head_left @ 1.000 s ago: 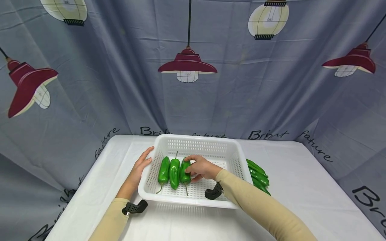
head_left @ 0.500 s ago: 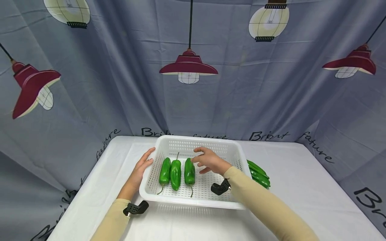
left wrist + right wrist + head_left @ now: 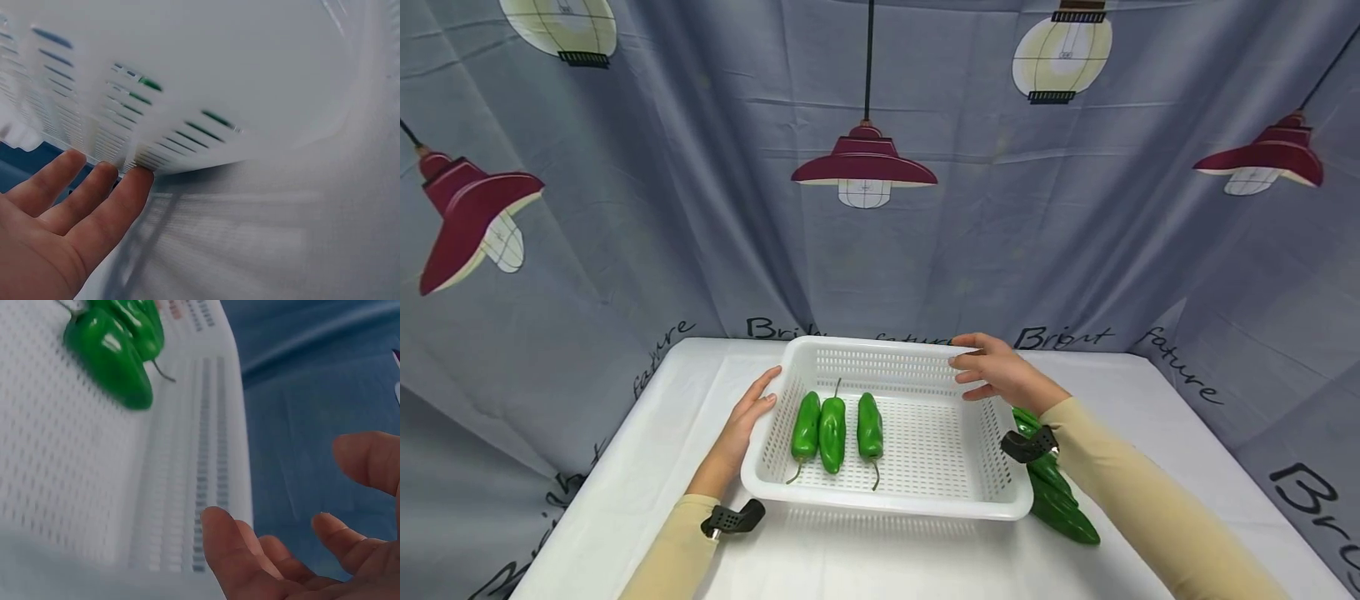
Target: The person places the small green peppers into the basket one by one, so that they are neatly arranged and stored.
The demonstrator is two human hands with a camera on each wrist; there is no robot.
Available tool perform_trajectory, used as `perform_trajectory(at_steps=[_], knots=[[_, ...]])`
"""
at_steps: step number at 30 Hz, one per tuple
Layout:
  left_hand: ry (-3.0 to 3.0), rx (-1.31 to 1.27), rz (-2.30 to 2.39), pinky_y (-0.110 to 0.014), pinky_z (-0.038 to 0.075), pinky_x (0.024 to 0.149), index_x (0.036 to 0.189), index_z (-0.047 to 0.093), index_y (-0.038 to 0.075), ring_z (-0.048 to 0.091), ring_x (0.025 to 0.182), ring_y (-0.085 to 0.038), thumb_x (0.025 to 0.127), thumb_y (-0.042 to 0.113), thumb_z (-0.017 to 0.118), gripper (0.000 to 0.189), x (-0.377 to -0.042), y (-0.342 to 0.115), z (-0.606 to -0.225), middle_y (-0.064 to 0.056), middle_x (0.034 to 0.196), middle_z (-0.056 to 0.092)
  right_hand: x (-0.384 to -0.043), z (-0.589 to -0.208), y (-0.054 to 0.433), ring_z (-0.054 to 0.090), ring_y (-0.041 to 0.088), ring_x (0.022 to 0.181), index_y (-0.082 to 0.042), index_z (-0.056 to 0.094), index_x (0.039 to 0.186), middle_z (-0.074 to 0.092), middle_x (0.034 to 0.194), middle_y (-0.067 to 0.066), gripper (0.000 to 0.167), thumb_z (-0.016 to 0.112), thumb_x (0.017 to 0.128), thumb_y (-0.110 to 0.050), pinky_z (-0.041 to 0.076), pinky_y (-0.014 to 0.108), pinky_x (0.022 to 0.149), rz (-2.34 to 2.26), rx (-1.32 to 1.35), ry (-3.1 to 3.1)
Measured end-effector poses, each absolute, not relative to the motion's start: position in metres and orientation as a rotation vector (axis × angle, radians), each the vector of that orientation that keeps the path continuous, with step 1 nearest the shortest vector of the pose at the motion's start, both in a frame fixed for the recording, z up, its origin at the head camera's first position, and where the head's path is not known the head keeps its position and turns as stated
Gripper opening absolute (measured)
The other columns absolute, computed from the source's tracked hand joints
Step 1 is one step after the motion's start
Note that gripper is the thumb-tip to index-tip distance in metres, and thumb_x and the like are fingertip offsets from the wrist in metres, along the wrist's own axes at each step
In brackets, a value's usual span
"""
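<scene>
A white perforated plastic basket [image 3: 887, 503] stands on the table in the head view. Inside it, toward the left, lie three green peppers: a left one [image 3: 806, 427], a middle one [image 3: 832, 435] close beside it, and a third [image 3: 870, 427] with a small gap. My left hand [image 3: 739, 429] rests against the basket's left side with extended fingers [image 3: 103, 219]. Over the basket's back right corner hovers my right hand [image 3: 1003, 375], its fingers [image 3: 228, 550] spread and holding nothing. More green peppers [image 3: 1063, 510] lie outside the basket's right wall, partly hidden by my right wrist and sleeve.
A white cloth covers the table [image 3: 1150, 433]. Behind it hangs a blue-grey curtain [image 3: 880, 267] printed with lamps. Each wrist wears a black camera mount, one [image 3: 1030, 444] being near the basket's right rim.
My right hand has let go of the third pepper and moved right, up to the basket's right side. That pepper now lies slightly apart from the other two. My left hand stays put.
</scene>
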State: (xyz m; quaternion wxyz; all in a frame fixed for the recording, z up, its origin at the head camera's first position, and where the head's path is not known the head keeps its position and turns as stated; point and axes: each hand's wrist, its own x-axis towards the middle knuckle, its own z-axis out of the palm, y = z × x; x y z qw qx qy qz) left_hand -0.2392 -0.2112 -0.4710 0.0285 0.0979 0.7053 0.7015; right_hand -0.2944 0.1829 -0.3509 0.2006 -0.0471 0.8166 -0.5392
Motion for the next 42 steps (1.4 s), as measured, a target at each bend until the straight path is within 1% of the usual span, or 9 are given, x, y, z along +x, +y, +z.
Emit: perform_trajectory(at_steps=[3,5,12,19,21,25,29,36,42], knots=[[2.168,0.312,2.174,-0.016,0.047,0.100,0.163,0.020,0.015,0.051,0.127,0.005,0.109,0.023,0.035,0.057,-0.239,-0.213,-0.472,-0.016,0.169,0.022,-0.291,-0.346,0.204,0.052,0.047,0.132,-0.006,0.023,0.160,0.033,0.159,0.028,0.069,0.057,0.104,-0.024,0.058,0.049,0.098,-1.499,-0.115,2.318],[2.168,0.317,2.174,-0.016,0.047,0.100,0.163,0.019,0.015,0.051,0.124,0.008,0.109,0.023,0.035,0.057,-0.239,-0.214,-0.472,-0.016,0.169,0.022,-0.289,-0.345,0.217,0.058,0.043,0.126,-0.005,0.022,0.161,0.035,0.157,0.029,0.069,0.057,0.104,-0.024,0.059,0.047,0.096,-1.487,-0.100,2.346],[2.161,0.306,2.167,-0.016,0.046,0.101,0.163,0.019,0.016,0.040,0.144,-0.022,0.109,0.024,0.035,0.057,-0.238,-0.214,-0.473,-0.015,0.170,0.020,-0.278,-0.355,0.259,0.068,0.019,0.105,-0.001,0.019,0.160,0.035,0.156,0.031,0.073,0.056,0.105,-0.031,0.061,0.043,0.091,-1.406,-0.059,2.408],[2.167,0.313,2.169,-0.015,0.045,0.100,0.163,0.019,0.017,0.032,0.150,-0.034,0.109,0.023,0.033,0.057,-0.239,-0.211,-0.476,-0.014,0.171,0.019,-0.264,-0.370,0.294,0.065,0.030,0.116,0.002,0.022,0.158,0.034,0.156,0.034,0.074,0.056,0.104,-0.036,0.061,0.044,0.090,-1.362,-0.017,2.432],[2.169,0.316,2.169,-0.014,0.044,0.100,0.163,0.019,0.017,0.027,0.151,-0.040,0.109,0.023,0.033,0.057,-0.239,-0.210,-0.475,-0.015,0.171,0.018,-0.258,-0.374,0.302,0.065,0.031,0.117,0.003,0.024,0.157,0.036,0.154,0.034,0.073,0.056,0.104,-0.036,0.061,0.044,0.090,-1.351,-0.002,2.428],[2.173,0.317,2.166,-0.016,0.044,0.101,0.163,0.018,0.016,0.028,0.151,-0.040,0.109,0.023,0.034,0.057,-0.239,-0.210,-0.475,-0.015,0.171,0.019,-0.246,-0.384,0.316,0.067,0.028,0.114,0.004,0.027,0.156,0.043,0.149,0.034,0.071,0.056,0.104,-0.036,0.061,0.043,0.087,-1.342,0.013,2.409],[2.186,0.303,2.154,-0.017,0.045,0.101,0.163,0.019,0.016,0.035,0.148,-0.032,0.109,0.023,0.034,0.057,-0.238,-0.210,-0.474,-0.015,0.170,0.019,-0.236,-0.391,0.325,0.068,0.028,0.113,0.005,0.029,0.154,0.051,0.143,0.032,0.069,0.056,0.105,-0.035,0.061,0.043,0.086,-1.354,0.028,2.385],[2.178,0.305,2.159,-0.017,0.046,0.101,0.163,0.019,0.017,0.048,0.128,0.002,0.109,0.025,0.035,0.057,-0.238,-0.212,-0.473,-0.014,0.170,0.020,-0.223,-0.405,0.334,0.070,0.023,0.106,0.008,0.032,0.151,0.067,0.125,0.016,0.065,0.056,0.104,-0.031,0.061,0.042,0.082,-1.383,0.048,2.321],[2.166,0.332,2.168,-0.016,0.047,0.100,0.163,0.018,0.015,0.051,0.121,0.011,0.109,0.024,0.035,0.058,-0.240,-0.213,-0.473,-0.016,0.170,0.020,-0.215,-0.416,0.334,0.071,0.020,0.101,0.008,0.037,0.147,0.071,0.116,0.007,0.061,0.058,0.103,-0.029,0.061,0.041,0.079,-1.385,0.074,2.276]])
